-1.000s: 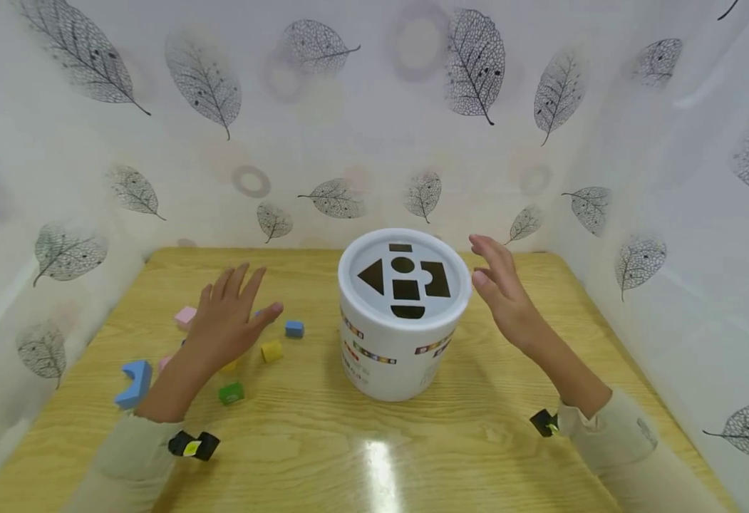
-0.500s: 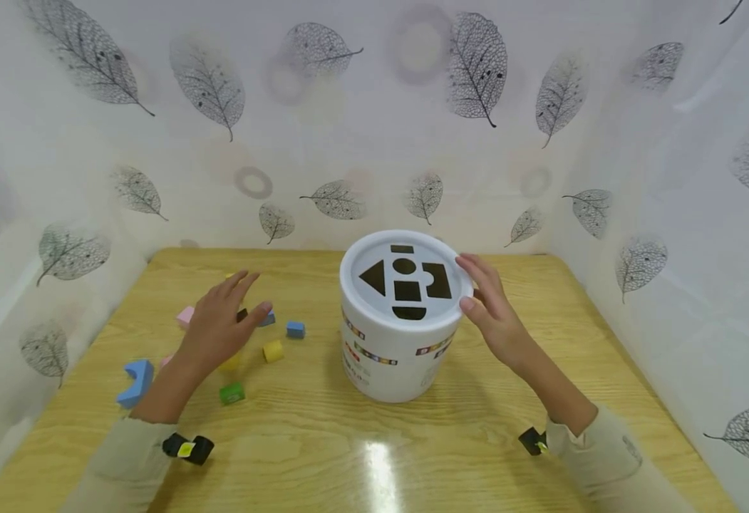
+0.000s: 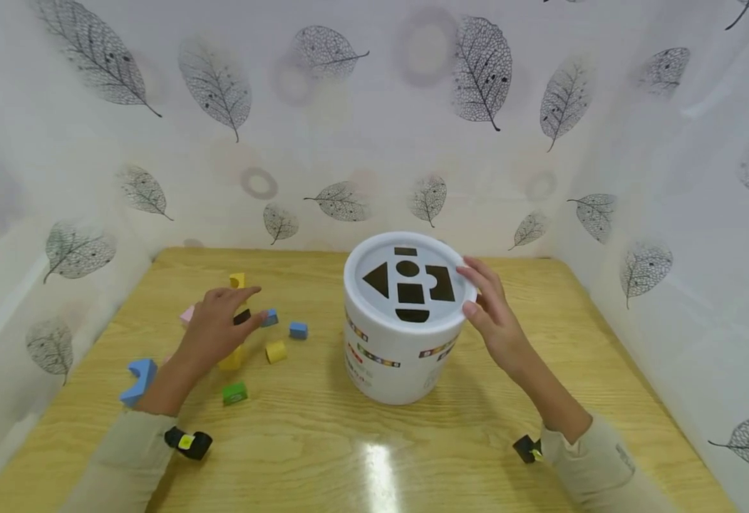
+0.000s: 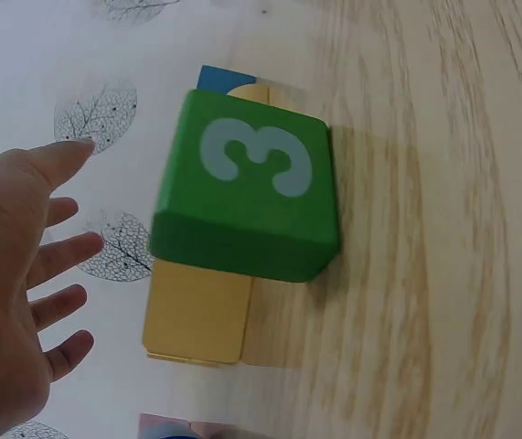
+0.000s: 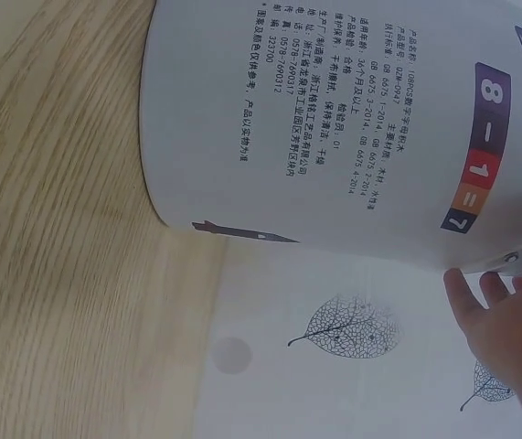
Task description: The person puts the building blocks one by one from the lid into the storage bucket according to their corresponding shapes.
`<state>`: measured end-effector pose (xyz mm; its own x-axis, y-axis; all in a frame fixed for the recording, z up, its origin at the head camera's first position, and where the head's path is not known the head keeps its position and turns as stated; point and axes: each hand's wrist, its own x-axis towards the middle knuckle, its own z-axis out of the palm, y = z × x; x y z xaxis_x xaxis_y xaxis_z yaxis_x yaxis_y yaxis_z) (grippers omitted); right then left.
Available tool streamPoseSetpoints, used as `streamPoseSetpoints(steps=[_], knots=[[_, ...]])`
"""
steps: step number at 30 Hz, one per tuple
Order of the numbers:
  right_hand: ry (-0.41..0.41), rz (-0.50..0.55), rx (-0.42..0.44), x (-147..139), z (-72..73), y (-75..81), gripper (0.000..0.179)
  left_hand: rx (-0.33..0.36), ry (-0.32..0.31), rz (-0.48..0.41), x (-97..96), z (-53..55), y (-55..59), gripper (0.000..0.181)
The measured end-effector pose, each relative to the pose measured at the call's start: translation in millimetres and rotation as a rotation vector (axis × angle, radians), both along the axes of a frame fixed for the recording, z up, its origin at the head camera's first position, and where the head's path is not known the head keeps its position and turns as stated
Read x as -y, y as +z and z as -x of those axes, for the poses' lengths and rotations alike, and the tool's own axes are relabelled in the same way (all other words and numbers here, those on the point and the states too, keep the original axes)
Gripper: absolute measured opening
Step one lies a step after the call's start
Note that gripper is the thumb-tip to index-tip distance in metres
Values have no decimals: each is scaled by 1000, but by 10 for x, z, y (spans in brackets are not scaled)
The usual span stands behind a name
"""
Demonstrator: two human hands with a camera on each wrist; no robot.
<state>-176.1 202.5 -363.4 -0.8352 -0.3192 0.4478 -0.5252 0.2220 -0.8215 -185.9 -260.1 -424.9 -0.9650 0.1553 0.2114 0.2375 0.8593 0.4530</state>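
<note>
Leaf-printed sheeting [image 3: 380, 157] enclosed the back and both sides of the bench [image 3: 323, 442]. White tub [image 3: 387, 367]: stood upright near the middle of the bench, with its lid [image 3: 420, 280] uppermost; that orientation probably kept the shaped cut-outs [image 3: 407, 268] accessible from above. Right hand [image 3: 501, 328]: fingertips and thumb rested at the right edge of the lid, spread along the curve rather than wrapped around it. This light grip appeared suited to steadying the tub without lifting it.

Left hand [image 3: 212, 326]: grip loose and holding nothing, fingers extended above blocks scattered left of the tub. Their spread, within that hand's reach, presumably kept individual pieces separate. Its thumb pointed at a small blue block [image 3: 271, 318]; contact could not be confirmed. A second blue block [image 3: 298, 330] and a yellow block [image 3: 276, 351] lay nearer the tub. A green block [image 4: 242, 183] displayed the numeral 3, and a blue arch [image 3: 139, 381] lay farther left.

Bench surface: pale wood grain, with a bright reflection [image 3: 377, 474] towards the near side.
</note>
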Motion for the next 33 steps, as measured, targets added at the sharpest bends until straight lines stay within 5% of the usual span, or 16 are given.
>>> streamPoseSetpoints(steps=[33], knots=[[-2, 48, 10, 3, -28, -62, 50, 102, 2, 128, 38, 217, -261, 39]])
